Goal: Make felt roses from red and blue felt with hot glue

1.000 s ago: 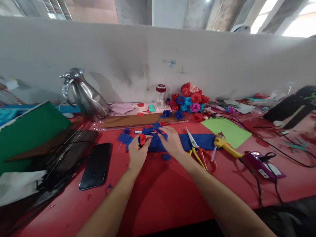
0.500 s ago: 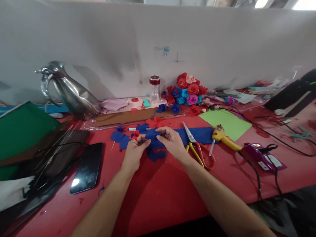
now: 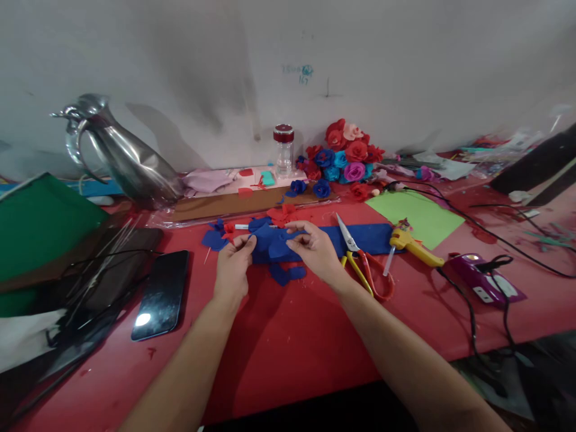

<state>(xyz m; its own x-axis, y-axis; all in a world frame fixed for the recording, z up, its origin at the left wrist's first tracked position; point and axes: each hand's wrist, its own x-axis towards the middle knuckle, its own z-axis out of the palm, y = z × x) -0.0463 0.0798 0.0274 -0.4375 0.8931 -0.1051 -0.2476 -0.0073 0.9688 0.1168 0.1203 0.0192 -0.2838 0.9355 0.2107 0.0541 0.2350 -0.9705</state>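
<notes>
My left hand [image 3: 234, 265] pinches the edge of a blue paper piece [image 3: 261, 240] between thumb and fingers. Beside it, my right hand [image 3: 314, 247] has thumb and fingertips closed on the right side of blue paper [image 3: 279, 247]; I cannot tell whether both parts are one piece. Under and behind the hands lies a long blue paper strip [image 3: 378, 238]. Blue scraps [image 3: 288, 275] rest just in front of it, and a blue cut-out [image 3: 215, 240] is left of my left hand. Red paper petals [image 3: 284, 213] and a white marker [image 3: 242, 227] lie behind the fingers.
Scissors [image 3: 360, 255] and a yellow glue gun [image 3: 414, 247] lie right, by a purple power socket [image 3: 483, 281] with cables. A phone [image 3: 162, 294] is left. Behind stand a metal jug [image 3: 130, 159], a glass jar [image 3: 284, 157] and a bunch of paper roses [image 3: 344, 156].
My hands have moved slightly apart, and more of the blue paper shows between them. The view has tilted down a little.
</notes>
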